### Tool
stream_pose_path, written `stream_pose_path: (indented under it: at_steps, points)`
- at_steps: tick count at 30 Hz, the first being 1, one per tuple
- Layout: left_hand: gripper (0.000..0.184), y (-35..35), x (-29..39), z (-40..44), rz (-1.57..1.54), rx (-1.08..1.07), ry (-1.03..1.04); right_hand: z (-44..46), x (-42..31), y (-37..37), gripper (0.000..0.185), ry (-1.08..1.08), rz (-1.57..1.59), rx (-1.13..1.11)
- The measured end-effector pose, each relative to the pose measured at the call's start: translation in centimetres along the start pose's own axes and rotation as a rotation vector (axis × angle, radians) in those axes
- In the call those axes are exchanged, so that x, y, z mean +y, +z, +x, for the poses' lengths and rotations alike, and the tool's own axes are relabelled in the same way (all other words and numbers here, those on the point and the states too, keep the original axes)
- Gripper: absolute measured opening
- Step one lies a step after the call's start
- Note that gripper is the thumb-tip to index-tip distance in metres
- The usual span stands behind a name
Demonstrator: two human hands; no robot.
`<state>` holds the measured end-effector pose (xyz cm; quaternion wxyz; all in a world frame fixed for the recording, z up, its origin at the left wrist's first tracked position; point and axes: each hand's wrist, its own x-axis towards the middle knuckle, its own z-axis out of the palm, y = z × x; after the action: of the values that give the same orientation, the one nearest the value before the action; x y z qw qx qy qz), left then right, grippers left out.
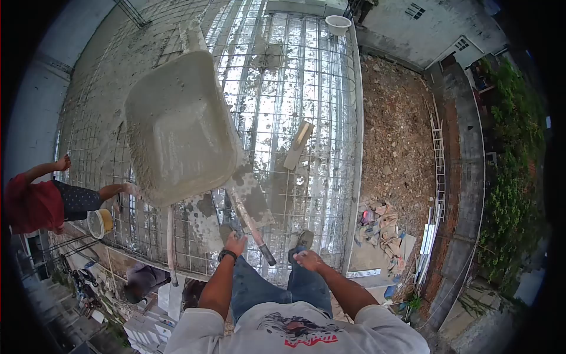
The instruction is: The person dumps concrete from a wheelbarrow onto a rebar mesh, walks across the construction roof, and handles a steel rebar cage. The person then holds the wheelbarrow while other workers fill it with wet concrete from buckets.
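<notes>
A mortar-smeared wheelbarrow (194, 135) stands in front of me, its tray bare but for a wet grey film. My left hand (236, 243), with a watch on its wrist, is beside the wheelbarrow's right handle (253, 231) but apart from it; its fingers are loosely bent and I see nothing in them. On the other side of that handle's dark grip, my right hand (308, 259) hangs over my right leg, also holding nothing visible. The left handle (171, 248) reaches back with no hand on it. A long wooden float (299, 146) lies on the mesh ahead.
Steel mesh (330, 88) covers the metal decking underfoot, with wet concrete (147, 53) at the far left. A co-worker in a red shirt (35, 203) is at left near a bucket (100, 223). The slab edge (358, 118) drops to rubble at right. A white tub (338, 25) stands far ahead.
</notes>
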<state>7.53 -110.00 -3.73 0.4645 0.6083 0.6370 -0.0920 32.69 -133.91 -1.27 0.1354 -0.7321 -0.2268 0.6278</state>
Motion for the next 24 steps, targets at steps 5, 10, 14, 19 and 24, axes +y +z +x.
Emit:
stream_pose_path:
  at_steps: [5,10,14,19,24]
  points:
    - [0.066,11.2,6.7,-1.0,0.314,0.15,-0.265,-6.0,14.6,-11.8,0.048,0.221,-0.019,0.403]
    - [0.069,11.7,8.1,-0.1,0.116,0.181,-0.564,-9.3,30.0,-18.5,0.038,0.423,0.319,0.57]
    - [0.077,10.0,9.4,-1.7,0.439,0.047,-0.307,-13.0,21.3,-23.6,0.032,0.632,0.475,0.475]
    - [0.083,6.5,9.4,2.6,0.216,-0.272,-0.384,-2.3,16.3,-29.7,0.035,0.451,0.031,0.078]
    - [0.066,9.4,10.3,11.3,0.284,-0.196,-0.085,5.0,-0.3,-42.6,0.03,0.019,0.333,0.268]
